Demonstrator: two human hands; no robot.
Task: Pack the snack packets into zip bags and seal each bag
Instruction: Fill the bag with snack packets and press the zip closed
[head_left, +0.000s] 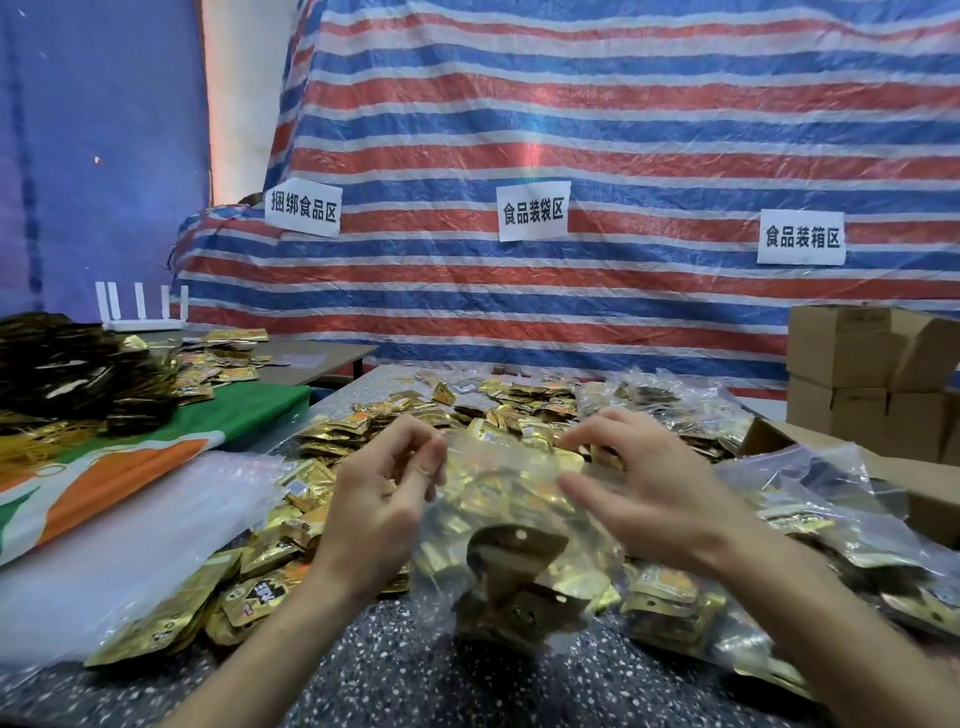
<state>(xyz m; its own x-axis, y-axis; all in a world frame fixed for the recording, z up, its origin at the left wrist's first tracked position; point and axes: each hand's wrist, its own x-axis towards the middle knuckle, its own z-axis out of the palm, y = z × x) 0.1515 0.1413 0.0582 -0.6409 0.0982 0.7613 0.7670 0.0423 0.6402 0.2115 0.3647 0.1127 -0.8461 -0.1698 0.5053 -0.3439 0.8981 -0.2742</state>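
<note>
L hand (382, 499) + R hand (649, 488) both pinch top edge of clear plastic zip bag (493, 467), fingers curled, one hand per corner. Bag stuffed w/ gold foil snack packets (514, 556), upright, centre front over grey speckled table (415, 675). Loose gold packets (332, 431) heaped behind + to left. Filled clear bags (841, 525) at R, near brown cardboard boxes (857, 364).
</note>
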